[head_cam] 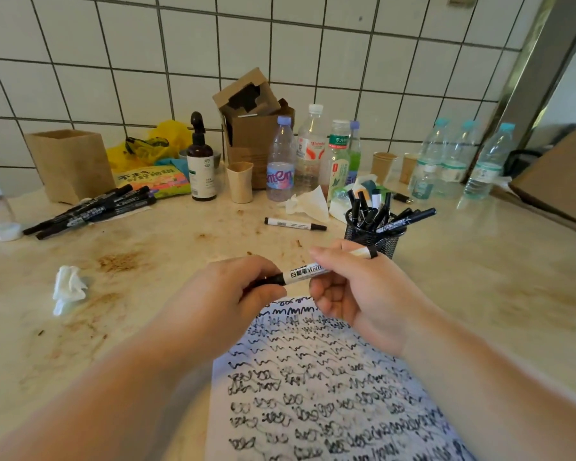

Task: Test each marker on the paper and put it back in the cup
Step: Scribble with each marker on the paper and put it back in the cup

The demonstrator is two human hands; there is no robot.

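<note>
One head cam, wide-angle, looks fwd and down from above the counter [479,294] toward the tiled wall [280,54]. Close in: forearms fill the bottom edge, frame edges bend.

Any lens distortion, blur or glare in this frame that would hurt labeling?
Head view: wide-angle bending curves the wall tiles; forearms and edges are soft, while the marker label and paper scribbles stay legible; lighting is even daylight with mild sheen on the counter.
</note>
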